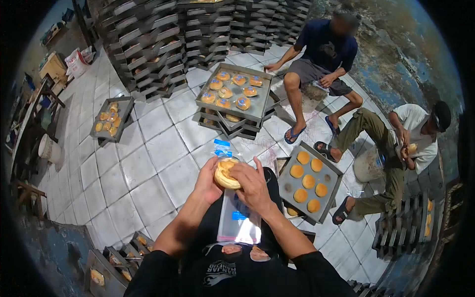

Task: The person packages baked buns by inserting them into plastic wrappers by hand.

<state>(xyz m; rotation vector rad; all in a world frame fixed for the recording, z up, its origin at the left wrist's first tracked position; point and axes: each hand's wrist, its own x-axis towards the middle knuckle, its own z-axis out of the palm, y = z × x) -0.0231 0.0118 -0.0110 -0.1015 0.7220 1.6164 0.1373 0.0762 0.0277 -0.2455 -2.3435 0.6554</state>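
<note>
A round golden bun (225, 179) is held up in front of me between both hands. My left hand (208, 182) is closed round its left side. From the right, my right hand (251, 185) presses its curled fingers on the bun, with one finger sticking up. A clear plastic bag (222, 149) with blue print reaches out beyond the bun's far side. How much of the bun lies inside it I cannot tell. Across my lap, below the hands, lies a stack of flat clear bags (239, 222) with blue print.
Unwrapped buns fill part of a metal tray (324, 204) at my right. Bagged buns lie on stacked trays (264, 106) ahead and in a smaller tray (127, 118) at left. Two people sit ahead and right; one holds a bun (411, 148) near a white bucket (368, 166). Tall tray stacks (148, 42) stand behind.
</note>
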